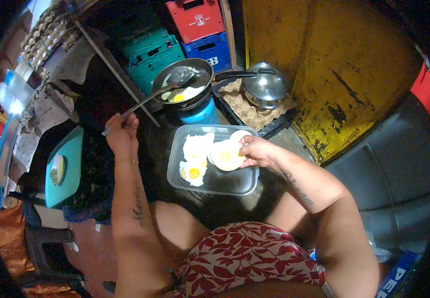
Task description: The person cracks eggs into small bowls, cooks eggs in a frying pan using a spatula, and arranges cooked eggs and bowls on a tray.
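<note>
- Left hand (122,133): raised on the person's left, forearm running nearly straight forward; fingers curled closed around the handle of a spatula (150,101), whose end protrudes past the hand.
- Spatula: slants forward and to the right across the pan's rim; blade over the pan, beside a fried egg (179,97) with a yellow yolk.
- Right hand (258,151): reaches in from the right with elbow bent and forearm angled forward and left; wrist near the container's right rim, thumb and fingers nearly closed, pinching the right edge of a round egg (227,155).
- Round egg: in the right half of a clear plastic container (225,183); further fried eggs (194,173) lie in the left half, the nearest showing an orange-yellow yolk.
- Frying pan (190,60): above a blue burner (200,115), forward of the container; its black handle (234,75) points right and extends over the lidded pot, obstructing access from above.
- Lidded pot (266,89): shiny metal, on an egg carton (234,101), right of the pan.
- Surroundings: green crate (148,55), red crate (195,22) and blue crate (207,47) behind the pan; worn yellow panel (354,74) bounding the right side; teal tray (68,174) at left, well apart from the container.
</note>
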Action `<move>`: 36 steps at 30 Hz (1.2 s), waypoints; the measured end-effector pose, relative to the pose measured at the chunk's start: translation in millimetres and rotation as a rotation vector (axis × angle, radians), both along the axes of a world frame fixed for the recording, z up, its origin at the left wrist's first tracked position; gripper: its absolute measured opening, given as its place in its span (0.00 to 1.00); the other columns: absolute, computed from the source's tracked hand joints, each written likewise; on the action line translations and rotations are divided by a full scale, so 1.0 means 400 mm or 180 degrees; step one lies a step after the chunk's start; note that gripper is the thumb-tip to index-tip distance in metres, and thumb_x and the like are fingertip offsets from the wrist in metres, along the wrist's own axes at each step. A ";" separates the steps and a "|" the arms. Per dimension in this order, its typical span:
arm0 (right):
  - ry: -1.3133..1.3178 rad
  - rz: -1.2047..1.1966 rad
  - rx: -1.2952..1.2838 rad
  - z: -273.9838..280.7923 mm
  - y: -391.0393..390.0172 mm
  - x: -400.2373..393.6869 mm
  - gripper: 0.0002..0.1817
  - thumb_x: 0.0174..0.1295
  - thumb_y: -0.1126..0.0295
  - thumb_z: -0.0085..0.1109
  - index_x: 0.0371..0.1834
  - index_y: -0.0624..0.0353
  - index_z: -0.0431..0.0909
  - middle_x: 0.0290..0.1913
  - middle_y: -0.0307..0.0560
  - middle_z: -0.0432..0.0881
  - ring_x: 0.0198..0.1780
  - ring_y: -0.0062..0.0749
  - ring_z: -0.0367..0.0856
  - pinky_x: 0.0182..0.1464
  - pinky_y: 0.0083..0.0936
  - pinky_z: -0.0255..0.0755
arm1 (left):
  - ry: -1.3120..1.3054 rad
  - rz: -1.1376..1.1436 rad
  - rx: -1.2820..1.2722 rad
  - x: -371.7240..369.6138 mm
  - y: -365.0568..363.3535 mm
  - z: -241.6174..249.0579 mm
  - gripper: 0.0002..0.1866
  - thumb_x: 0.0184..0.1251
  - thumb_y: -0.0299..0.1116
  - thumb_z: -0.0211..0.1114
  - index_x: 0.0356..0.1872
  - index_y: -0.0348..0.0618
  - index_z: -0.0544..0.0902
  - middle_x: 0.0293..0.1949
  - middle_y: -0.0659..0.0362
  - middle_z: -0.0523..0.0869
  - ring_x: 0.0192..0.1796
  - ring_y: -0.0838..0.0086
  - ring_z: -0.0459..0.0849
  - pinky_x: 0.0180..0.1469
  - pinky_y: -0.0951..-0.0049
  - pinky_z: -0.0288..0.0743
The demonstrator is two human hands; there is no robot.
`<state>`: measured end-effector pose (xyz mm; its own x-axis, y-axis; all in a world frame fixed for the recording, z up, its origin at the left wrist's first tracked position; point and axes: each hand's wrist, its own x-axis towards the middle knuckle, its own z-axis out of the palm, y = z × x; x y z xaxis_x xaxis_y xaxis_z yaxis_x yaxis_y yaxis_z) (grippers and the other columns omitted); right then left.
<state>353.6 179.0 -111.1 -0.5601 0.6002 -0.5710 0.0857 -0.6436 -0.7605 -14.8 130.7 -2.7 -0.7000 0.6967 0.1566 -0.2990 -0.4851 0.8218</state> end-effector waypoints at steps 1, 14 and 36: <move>-0.0020 -0.0016 0.0026 -0.001 0.000 -0.001 0.20 0.57 0.83 0.56 0.53 0.59 0.67 0.45 0.50 0.79 0.42 0.40 0.86 0.36 0.36 0.87 | 0.0160 -0.0015 -0.0070 -0.019 -0.010 0.004 0.06 0.73 0.28 0.57 0.45 0.40 0.71 0.36 0.49 0.84 0.34 0.64 0.87 0.34 0.69 0.86; -0.0039 0.0047 0.0012 -0.008 0.001 -0.028 0.15 0.60 0.81 0.57 0.49 0.59 0.70 0.40 0.48 0.82 0.35 0.37 0.86 0.35 0.39 0.86 | 0.1540 0.0153 -0.0100 0.045 -0.122 0.097 0.07 0.71 0.27 0.60 0.44 0.38 0.72 0.36 0.49 0.84 0.34 0.68 0.87 0.35 0.72 0.85; 0.0054 0.0059 0.0075 0.004 0.002 -0.022 0.15 0.59 0.81 0.58 0.48 0.59 0.70 0.41 0.47 0.81 0.38 0.38 0.86 0.37 0.40 0.86 | 0.3427 0.0041 -0.0863 0.290 0.078 0.256 0.08 0.67 0.29 0.63 0.39 0.38 0.73 0.30 0.47 0.87 0.27 0.66 0.87 0.33 0.67 0.79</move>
<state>344.8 180.0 -109.6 -0.5807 0.6028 -0.5472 0.0845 -0.6239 -0.7769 101.2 161.9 99.8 -0.2973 0.7937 0.5307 0.6386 -0.2479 0.7285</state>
